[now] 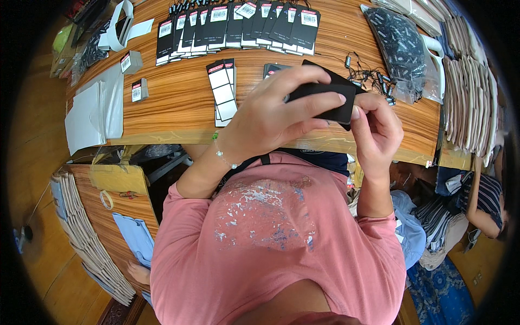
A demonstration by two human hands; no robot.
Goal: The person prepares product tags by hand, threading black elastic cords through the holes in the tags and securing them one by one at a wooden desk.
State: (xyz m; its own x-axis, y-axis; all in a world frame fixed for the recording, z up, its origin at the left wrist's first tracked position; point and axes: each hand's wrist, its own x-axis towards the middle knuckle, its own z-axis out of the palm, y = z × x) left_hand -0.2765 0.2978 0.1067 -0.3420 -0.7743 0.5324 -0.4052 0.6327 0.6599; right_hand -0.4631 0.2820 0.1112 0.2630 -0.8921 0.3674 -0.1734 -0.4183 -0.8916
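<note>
My left hand is closed around a few black card hang tags, held above the table's near edge with its fingers lying across them. My right hand pinches thumb and forefinger together at the right edge of these cards. Whatever is between those fingertips is too small to make out. Beyond my hands lie black cord loops with small toggles in a tangle. Partly hidden behind my left hand is another small stack of cards. Left of it rest white-panelled tags with red tops.
A row of black hang tags spans the table's far side. Two small label stacks and white sheets lie left. A clear bag of black pieces lies right, beside folded beige garments. Other people's arms show at both sides.
</note>
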